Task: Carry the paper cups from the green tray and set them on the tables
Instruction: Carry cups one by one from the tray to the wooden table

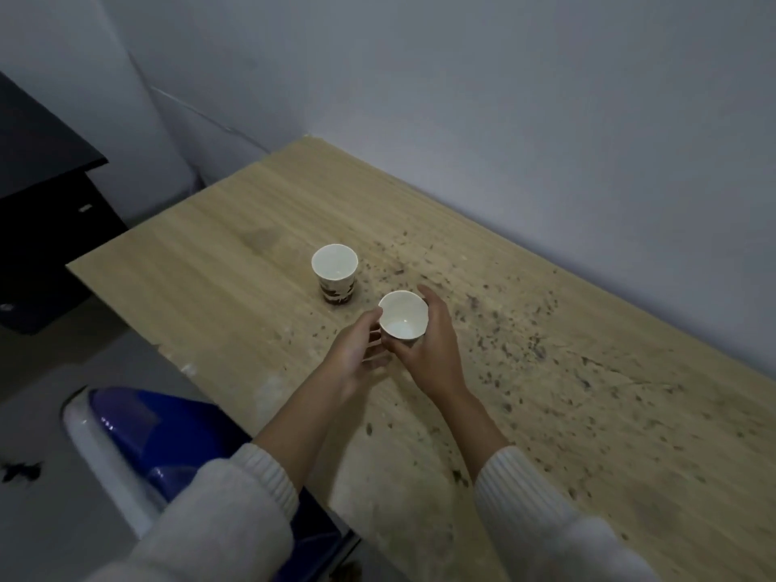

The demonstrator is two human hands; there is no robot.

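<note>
The right hand (424, 342) grips a paper cup (402, 319), with fingers and thumb curled round its wall. The left hand (357, 354) lies against the cup's left side, thumb near the rim; whether it grips cannot be determined. A second paper cup (334, 268) stands upright on the worktop (210, 287), near the held one and apart from it. Dark specks (525, 342) cover the worktop's right part.

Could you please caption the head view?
Right hand grips a paper cup; a second cup stands on the wooden table.
</note>
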